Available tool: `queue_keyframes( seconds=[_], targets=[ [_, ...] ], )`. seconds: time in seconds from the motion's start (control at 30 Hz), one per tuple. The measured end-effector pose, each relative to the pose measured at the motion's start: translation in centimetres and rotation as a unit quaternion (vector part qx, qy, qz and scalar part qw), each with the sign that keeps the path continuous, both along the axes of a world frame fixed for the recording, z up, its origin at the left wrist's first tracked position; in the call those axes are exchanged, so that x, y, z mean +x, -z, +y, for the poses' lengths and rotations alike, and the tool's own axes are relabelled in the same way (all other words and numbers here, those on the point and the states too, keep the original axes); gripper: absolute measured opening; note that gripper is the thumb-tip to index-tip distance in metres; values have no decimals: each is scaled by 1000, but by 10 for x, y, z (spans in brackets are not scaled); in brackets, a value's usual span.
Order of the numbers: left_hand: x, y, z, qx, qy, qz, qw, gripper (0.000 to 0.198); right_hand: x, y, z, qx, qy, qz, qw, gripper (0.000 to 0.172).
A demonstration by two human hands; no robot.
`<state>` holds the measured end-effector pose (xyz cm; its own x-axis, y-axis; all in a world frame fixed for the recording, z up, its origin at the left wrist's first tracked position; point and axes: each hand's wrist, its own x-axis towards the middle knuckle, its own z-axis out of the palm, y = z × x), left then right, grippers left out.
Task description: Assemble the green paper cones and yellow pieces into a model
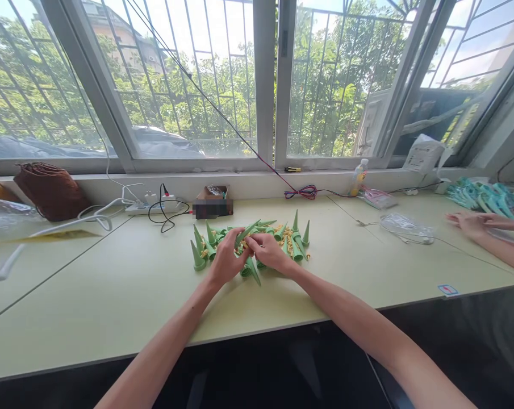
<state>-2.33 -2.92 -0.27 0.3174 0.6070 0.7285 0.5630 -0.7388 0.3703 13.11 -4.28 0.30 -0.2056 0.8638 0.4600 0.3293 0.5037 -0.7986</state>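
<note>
My left hand (228,258) is closed around a green plastic cone (248,229), whose pointed tip slants up to the right. The fingers of my right hand (272,254) are pinched together at the wide end of that cone. A small yellowish piece shows at these fingertips, partly hidden by both hands. Around and behind my hands lie several more green cones, some upright like the one at the left (197,257), others on their sides. Small yellow pieces (285,236) are heaped among them.
A small box (223,200) stands behind the cones, with a power strip (148,205) and cables to its left. Coiled wire (301,192), a bottle (359,175) and a bagged cable (405,227) lie rightward. Another person's hands (472,224) are at the far right, near turquoise items (482,196).
</note>
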Motion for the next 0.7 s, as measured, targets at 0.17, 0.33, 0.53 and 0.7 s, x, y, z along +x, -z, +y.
queue_keyframes(
  seconds=[0.17,0.33,0.53,0.7],
  targets=[
    [0,-2,-2,1,-8,2,1000,34,0,0,0,14,7,-11,1000,37],
    [0,-1,-1,1,-8,2,1000,36,0,0,-1,24,1,-17,1000,33],
    [0,1,0,2,-2,11,1000,37,-1,2,-1,17,2,-10,1000,25],
    [-1,1,0,-11,12,14,1000,37,0,2,0,24,-2,-9,1000,26]
  ],
)
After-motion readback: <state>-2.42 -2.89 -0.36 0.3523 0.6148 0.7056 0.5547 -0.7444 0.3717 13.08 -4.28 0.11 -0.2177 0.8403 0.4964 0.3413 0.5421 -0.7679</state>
